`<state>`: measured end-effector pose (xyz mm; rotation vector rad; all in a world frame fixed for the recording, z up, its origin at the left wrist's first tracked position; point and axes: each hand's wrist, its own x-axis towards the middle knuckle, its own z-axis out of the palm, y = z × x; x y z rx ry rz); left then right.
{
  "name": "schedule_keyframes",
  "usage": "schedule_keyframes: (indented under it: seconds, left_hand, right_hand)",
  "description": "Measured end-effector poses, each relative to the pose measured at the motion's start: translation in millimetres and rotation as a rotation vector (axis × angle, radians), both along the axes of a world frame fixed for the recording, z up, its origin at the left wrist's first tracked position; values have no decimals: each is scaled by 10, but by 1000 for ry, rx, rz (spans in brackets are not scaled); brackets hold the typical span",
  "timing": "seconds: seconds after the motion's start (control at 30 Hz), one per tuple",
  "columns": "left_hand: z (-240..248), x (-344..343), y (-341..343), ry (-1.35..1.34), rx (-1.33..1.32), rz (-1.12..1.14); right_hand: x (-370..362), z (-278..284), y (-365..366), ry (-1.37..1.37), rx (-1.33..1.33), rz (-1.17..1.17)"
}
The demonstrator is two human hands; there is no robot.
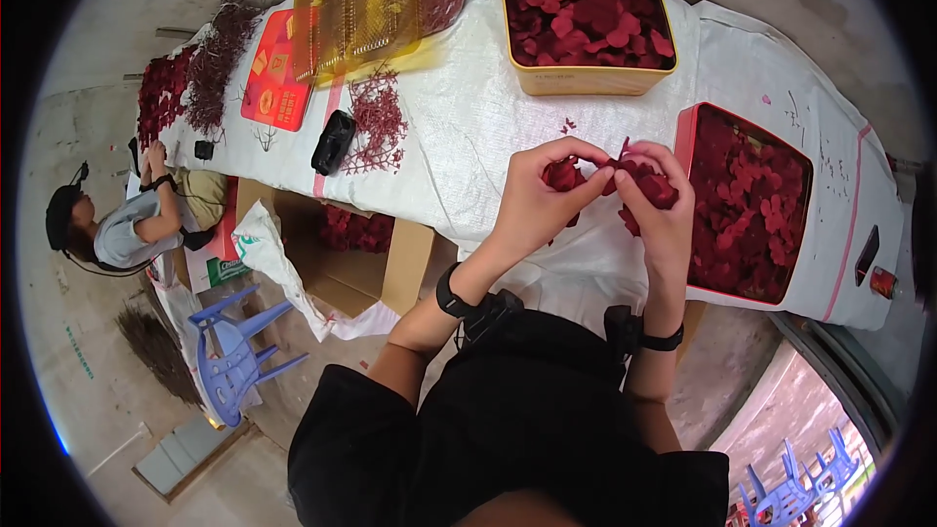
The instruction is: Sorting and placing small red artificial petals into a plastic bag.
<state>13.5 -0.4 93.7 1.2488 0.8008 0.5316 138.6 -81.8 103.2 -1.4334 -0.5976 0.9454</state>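
Red petals (563, 176) are bunched in both hands, just right of the frame's centre. The left hand (532, 190) holds one bunch loosely, thumb and forefinger pinched narrow; the right hand (669, 207) cups another, its thumb and fingertips closing up against the left's. What exactly lies between the tips is too small to tell.

From left to right, the likely trouble starts with the left bunch: a loose hold could let petals drop past the near edge of the white sheet (457, 88). Pinching or tugging too hard could tear or crease them. At upper right of centre, the yellow tin (586, 85) looks heaped, so a bump might spill some. At right, the red tin (687, 129) stands close beside the right hand, where a sideways swing could knock its wall.

As for printing, the red card (276, 78) at upper left carries pale lettering, the white bag (260, 236) below it green marks, the yellow tin a faint line too small to read, and the can (883, 282) at far right a coloured label.
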Motion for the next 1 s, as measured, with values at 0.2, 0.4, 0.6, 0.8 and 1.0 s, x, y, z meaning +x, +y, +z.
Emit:
schedule_keyframes:
  seconds: [0.2,0.4,0.6,0.8,1.0]
  left_hand:
    - [-71,59,80,-58,114,-34]
    - [-246,78,49,-42,179,-45]
    - [-375,324,55,-56,210,28]
    - [-250,571,-2,-26,248,94]
    - [-276,649,-114,-182,592,74]
  right_hand:
    - [164,-31,0,153,-101,42]
    - [167,-190,-78,114,-190,20]
    - [286,-402,39,-130,47,-90]
    - [519,-471,2,-249,172,-135]
    - [632,-438,-128,-630,347,-163]
